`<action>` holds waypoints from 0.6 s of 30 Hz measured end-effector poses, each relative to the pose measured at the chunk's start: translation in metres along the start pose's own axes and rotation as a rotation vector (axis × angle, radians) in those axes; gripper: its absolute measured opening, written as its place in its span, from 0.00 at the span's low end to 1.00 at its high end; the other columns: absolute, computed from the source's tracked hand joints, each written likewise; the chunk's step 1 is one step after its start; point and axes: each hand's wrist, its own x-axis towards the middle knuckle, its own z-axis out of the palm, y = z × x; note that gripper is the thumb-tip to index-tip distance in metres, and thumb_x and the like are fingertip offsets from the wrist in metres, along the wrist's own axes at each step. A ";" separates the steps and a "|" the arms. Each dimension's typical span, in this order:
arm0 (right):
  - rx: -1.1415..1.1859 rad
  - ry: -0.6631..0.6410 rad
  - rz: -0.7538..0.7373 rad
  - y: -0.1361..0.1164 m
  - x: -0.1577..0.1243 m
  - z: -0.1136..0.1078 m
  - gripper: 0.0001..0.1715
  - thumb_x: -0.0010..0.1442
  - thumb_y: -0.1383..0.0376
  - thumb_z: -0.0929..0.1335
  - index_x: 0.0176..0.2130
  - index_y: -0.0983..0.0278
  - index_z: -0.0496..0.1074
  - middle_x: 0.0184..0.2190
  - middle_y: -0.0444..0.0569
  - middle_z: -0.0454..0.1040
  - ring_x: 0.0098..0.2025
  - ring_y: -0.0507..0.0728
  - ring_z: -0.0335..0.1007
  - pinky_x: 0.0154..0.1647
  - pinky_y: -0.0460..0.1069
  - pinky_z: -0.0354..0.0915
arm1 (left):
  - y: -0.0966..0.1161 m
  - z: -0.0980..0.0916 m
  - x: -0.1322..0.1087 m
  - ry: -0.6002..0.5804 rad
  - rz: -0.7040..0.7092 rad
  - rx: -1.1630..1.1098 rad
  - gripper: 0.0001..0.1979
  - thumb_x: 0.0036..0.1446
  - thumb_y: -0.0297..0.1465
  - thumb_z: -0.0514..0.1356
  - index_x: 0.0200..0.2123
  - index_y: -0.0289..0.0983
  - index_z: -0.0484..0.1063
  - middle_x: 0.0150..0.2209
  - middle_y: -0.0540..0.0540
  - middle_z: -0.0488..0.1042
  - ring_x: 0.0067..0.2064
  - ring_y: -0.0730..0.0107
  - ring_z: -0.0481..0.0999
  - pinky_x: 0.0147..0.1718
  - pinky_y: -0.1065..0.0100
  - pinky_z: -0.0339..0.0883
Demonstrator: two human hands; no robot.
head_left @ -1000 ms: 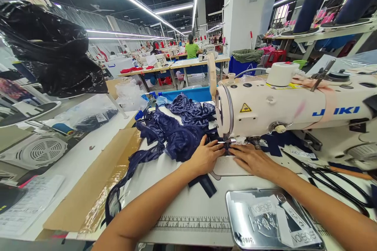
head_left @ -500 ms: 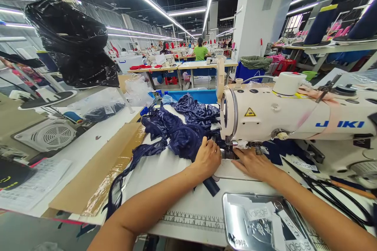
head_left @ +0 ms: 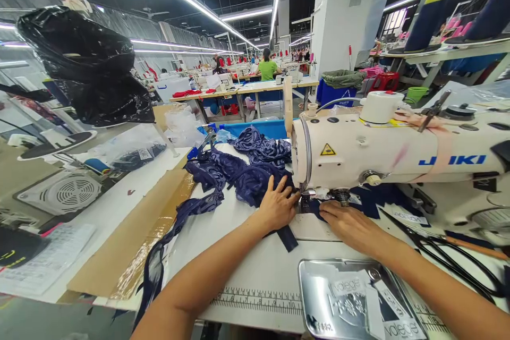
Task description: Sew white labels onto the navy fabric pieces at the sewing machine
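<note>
Left hand (head_left: 279, 206), bunched 0.5 s ago, now splays open on the navy lace bra (head_left: 251, 186) left of the cream metal sewing machine (head_left: 350, 143), perhaps steadying it; right hand (head_left: 350, 226) touches flat navy cloth (head_left: 316, 207) beneath the machine, grip unclear.

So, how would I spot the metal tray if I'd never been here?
Start at the large white sewing machine on the right. Come down to the near edge of the white table, beside the right forearm. Unlike the ruler scale on its left, the metal tray is shiny silver with rounded corners and holds printed labels.
</note>
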 end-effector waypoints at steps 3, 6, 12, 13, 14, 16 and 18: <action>0.010 -0.001 -0.007 0.000 0.003 0.001 0.17 0.49 0.82 0.58 0.32 0.68 0.70 0.35 0.55 0.72 0.39 0.57 0.70 0.39 0.52 0.68 | 0.000 -0.001 0.001 -0.005 -0.004 -0.005 0.17 0.56 0.32 0.51 0.49 0.39 0.68 0.44 0.42 0.71 0.52 0.52 0.63 0.55 0.39 0.44; 0.014 -0.003 -0.006 -0.002 0.006 -0.001 0.16 0.50 0.81 0.59 0.32 0.67 0.70 0.34 0.54 0.72 0.38 0.57 0.69 0.38 0.52 0.68 | -0.001 0.000 0.002 -0.001 -0.001 -0.010 0.17 0.56 0.32 0.50 0.48 0.39 0.69 0.44 0.42 0.71 0.52 0.53 0.63 0.55 0.40 0.44; -0.016 -0.007 0.003 -0.006 0.007 0.000 0.15 0.51 0.80 0.59 0.30 0.67 0.70 0.35 0.55 0.72 0.37 0.58 0.69 0.37 0.52 0.69 | -0.001 0.000 0.004 -0.021 -0.004 -0.014 0.16 0.56 0.31 0.50 0.47 0.38 0.69 0.45 0.42 0.70 0.53 0.52 0.62 0.54 0.38 0.45; -0.020 -0.006 0.008 -0.007 0.007 0.000 0.15 0.51 0.80 0.59 0.30 0.67 0.70 0.35 0.55 0.72 0.37 0.58 0.69 0.37 0.52 0.69 | -0.001 0.000 0.004 -0.027 -0.005 -0.014 0.16 0.56 0.32 0.50 0.46 0.38 0.69 0.45 0.42 0.70 0.53 0.51 0.62 0.54 0.39 0.45; -0.022 -0.002 0.014 -0.008 0.007 0.001 0.15 0.52 0.80 0.59 0.30 0.67 0.70 0.34 0.55 0.72 0.37 0.58 0.69 0.37 0.52 0.69 | -0.001 0.000 0.005 -0.033 -0.005 -0.015 0.16 0.56 0.32 0.50 0.46 0.38 0.69 0.45 0.41 0.70 0.54 0.51 0.61 0.54 0.39 0.45; -0.025 0.014 0.024 -0.011 0.009 0.000 0.16 0.52 0.81 0.58 0.31 0.67 0.70 0.33 0.54 0.71 0.37 0.58 0.69 0.37 0.52 0.69 | -0.001 0.000 0.006 -0.041 -0.008 -0.015 0.16 0.56 0.32 0.50 0.47 0.38 0.69 0.46 0.41 0.70 0.56 0.50 0.58 0.54 0.39 0.46; -0.039 0.035 0.024 -0.014 0.011 -0.002 0.17 0.52 0.81 0.57 0.31 0.67 0.70 0.33 0.54 0.71 0.36 0.57 0.68 0.37 0.52 0.69 | -0.001 0.000 0.007 -0.048 -0.012 -0.013 0.17 0.56 0.33 0.50 0.48 0.38 0.68 0.47 0.41 0.70 0.59 0.49 0.55 0.54 0.39 0.46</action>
